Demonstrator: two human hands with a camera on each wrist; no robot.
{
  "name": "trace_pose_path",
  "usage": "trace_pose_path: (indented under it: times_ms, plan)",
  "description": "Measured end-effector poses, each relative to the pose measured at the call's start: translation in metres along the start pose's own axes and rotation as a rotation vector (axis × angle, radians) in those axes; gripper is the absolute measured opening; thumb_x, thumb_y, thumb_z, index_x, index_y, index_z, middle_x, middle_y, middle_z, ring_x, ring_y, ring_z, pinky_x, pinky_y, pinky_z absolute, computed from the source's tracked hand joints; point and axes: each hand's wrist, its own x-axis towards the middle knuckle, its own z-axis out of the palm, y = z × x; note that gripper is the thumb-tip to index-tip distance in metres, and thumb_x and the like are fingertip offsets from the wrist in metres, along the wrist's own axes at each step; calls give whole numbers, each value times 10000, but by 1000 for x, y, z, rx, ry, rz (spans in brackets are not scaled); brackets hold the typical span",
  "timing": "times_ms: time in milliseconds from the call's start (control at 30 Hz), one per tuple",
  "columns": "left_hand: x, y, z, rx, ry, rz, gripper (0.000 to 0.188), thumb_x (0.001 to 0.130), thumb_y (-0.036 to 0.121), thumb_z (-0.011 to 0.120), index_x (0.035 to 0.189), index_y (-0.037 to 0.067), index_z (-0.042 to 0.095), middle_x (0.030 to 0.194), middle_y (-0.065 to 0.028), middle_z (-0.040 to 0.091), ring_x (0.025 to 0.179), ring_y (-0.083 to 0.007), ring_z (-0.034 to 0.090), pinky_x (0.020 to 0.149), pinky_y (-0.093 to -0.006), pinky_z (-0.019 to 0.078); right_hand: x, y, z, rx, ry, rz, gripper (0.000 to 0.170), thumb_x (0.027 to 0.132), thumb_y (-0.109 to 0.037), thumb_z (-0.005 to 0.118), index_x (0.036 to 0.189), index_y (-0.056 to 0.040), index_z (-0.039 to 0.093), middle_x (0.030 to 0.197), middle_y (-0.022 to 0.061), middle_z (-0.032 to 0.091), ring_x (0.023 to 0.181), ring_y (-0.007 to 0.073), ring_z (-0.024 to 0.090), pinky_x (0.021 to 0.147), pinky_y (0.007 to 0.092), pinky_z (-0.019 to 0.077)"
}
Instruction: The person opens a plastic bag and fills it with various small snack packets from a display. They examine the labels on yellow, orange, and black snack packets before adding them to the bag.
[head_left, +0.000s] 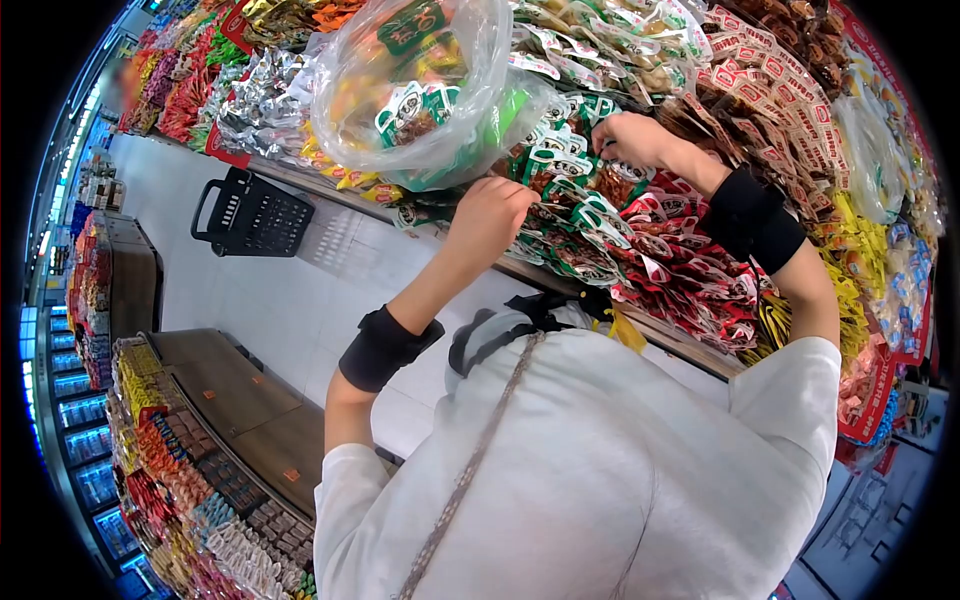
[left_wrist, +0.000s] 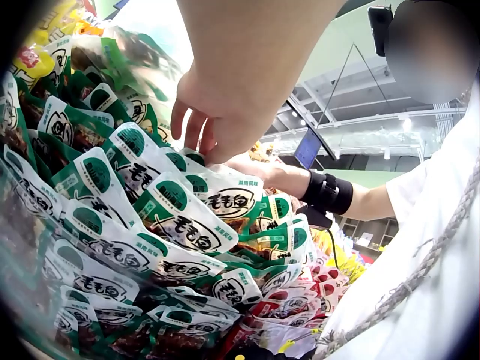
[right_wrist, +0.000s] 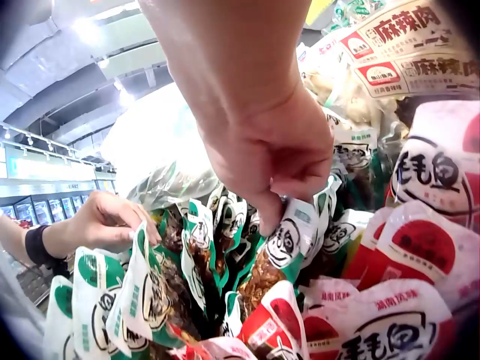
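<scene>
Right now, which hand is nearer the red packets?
Right. The right hand is at a green packet close beside the red packets; the left hand is farther left, by the plastic bag.

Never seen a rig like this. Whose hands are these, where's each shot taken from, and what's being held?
There's no robot here: a person works with two bare hands. The head picture comes from a camera worn on the head, looking forward and down. The other two come from cameras worn on the left and right wrists.

The shop display is heaped with snacks, including green-and-white packets and red-and-white packets. A clear plastic bag with packets inside sits on it.

The right hand appears to pinch one upright packet by its top. The left hand is at neighbouring green-and-white ones; I can't tell whether it grips any.
</scene>
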Motion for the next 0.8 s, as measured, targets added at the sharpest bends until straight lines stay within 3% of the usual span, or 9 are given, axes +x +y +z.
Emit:
trace_pose_path:
  times_ms: [300, 533, 633, 667, 800]
  plan:
    - [0, 0, -1, -10, -13, -7, 139, 717, 46, 564, 852, 66, 593, 820, -59, 589, 826, -235, 542, 777, -344, 414, 5, -3, -13, 21, 154, 61, 143, 711, -139, 630, 839, -79, 608, 838, 126, 610, 836, 293, 569, 692, 382, 441]
    - [1, 0, -1, -12, -7, -16, 134, 732, 47, 554, 859, 65, 591, 840, -60, 595, 824, -241, 547, 772, -347, 420, 5, -3, 16, -36, 37, 59, 197, 699, -133, 642, 889, -98, 602, 861, 116, 607, 858, 298, 565, 726, 384, 438]
    - [2, 0, -2, 4, -16, -13, 136, 731, 46, 557, 861, 66, 592, 839, -60, 596, 823, -240, 548, 768, -347, 424, 4, 3, 12, -33, 147, -36, 152, 692, -74, 598, 837, -105, 632, 792, 70, 639, 811, 256, 598, 672, 363, 460]
    - [2, 0, -2, 5, -14, -12, 136, 731, 47, 557, 861, 67, 592, 839, -59, 596, 824, -240, 548, 769, -347, 424, 3, -4, -1, -17, 98, 62, 145, 697, -104, 614, 841, -110, 638, 815, 93, 631, 821, 270, 592, 679, 375, 457]
    - [0, 0, 0, -4, -9, -16, 135, 730, 46, 560, 860, 68, 591, 836, -58, 596, 827, -239, 548, 770, -346, 424, 7, 2, -10, 27, 299, 111, 130, 711, -116, 613, 836, -88, 627, 796, 112, 626, 812, 285, 590, 678, 380, 459]
